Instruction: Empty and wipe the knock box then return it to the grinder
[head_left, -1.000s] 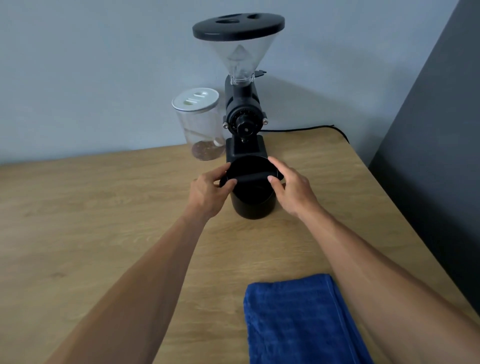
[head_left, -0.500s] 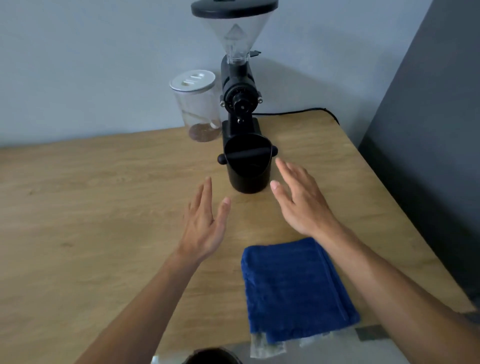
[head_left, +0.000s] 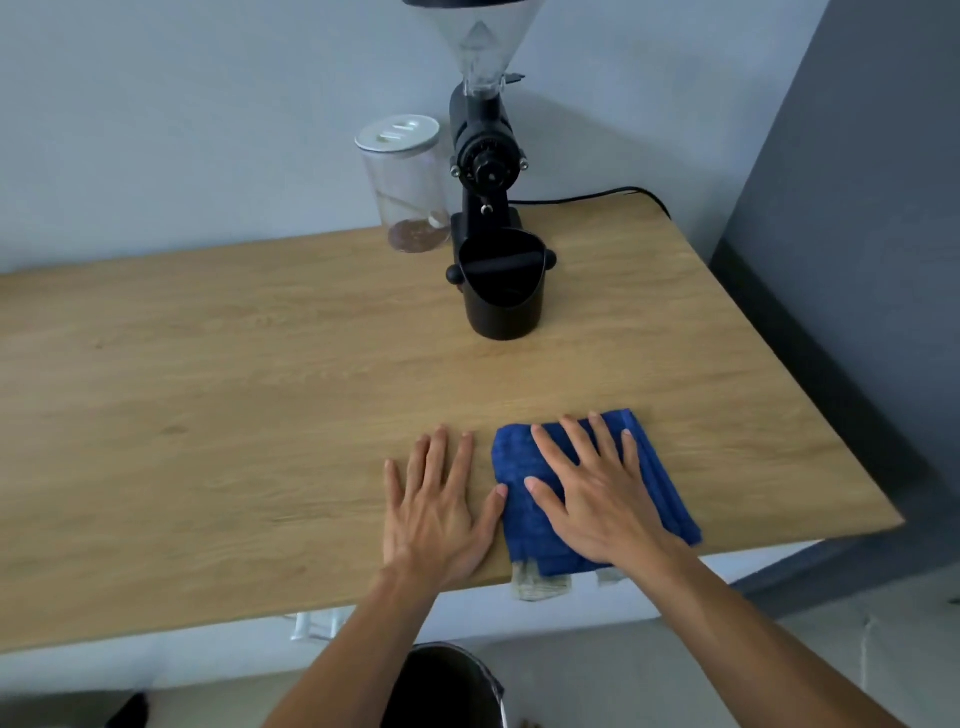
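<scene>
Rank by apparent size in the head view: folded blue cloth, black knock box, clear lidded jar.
1. Folded blue cloth, though it lies nearest the camera.
2 and 3. Black knock box and clear lidded jar look too alike to rank.

Bare worktop (head_left: 208, 415) lies open across the left half and between the hands and the knock box (head_left: 503, 296). Behind the box, grinder (head_left: 485, 171) and jar (head_left: 408, 182) stand close together (the box touches the grinder's base), blocking the rear. The cloth (head_left: 660, 483) covers the near right.
</scene>
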